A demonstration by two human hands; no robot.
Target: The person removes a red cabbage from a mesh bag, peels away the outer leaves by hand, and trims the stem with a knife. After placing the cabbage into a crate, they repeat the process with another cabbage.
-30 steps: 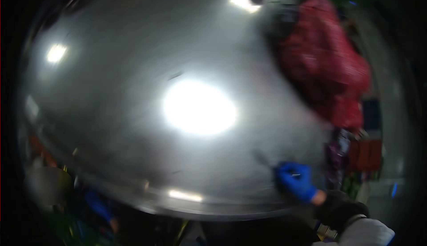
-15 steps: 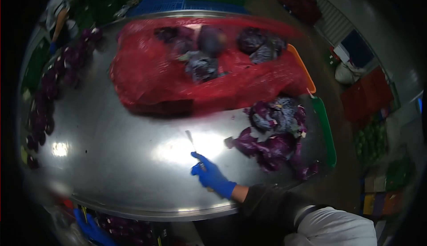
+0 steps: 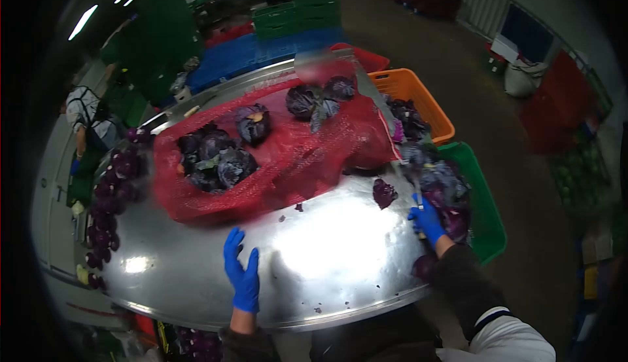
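Observation:
My left hand [image 3: 242, 271], in a blue glove, is held open over the steel table [image 3: 327, 257], just below a red net sack [image 3: 275, 152] spread on the table with several red cabbages [image 3: 219, 159] on it. My right hand [image 3: 428, 221], also gloved in blue, is closed on a knife [image 3: 407, 180] at the table's right edge, its blade pointing away from me. A loose purple cabbage leaf [image 3: 384, 193] lies just left of that hand. The right hand sits beside a heap of purple leaves [image 3: 448, 188].
A green crate [image 3: 487, 228] and an orange crate [image 3: 418, 97] hold cabbage trimmings right of the table. A row of red cabbages [image 3: 108, 198] lines the left rim. Another person [image 3: 88, 123] works at far left. Blue and green crates stand behind.
The view swung up and right. My left hand came up onto the table. My right hand with the knife moved from the table's middle to its right edge by the crates.

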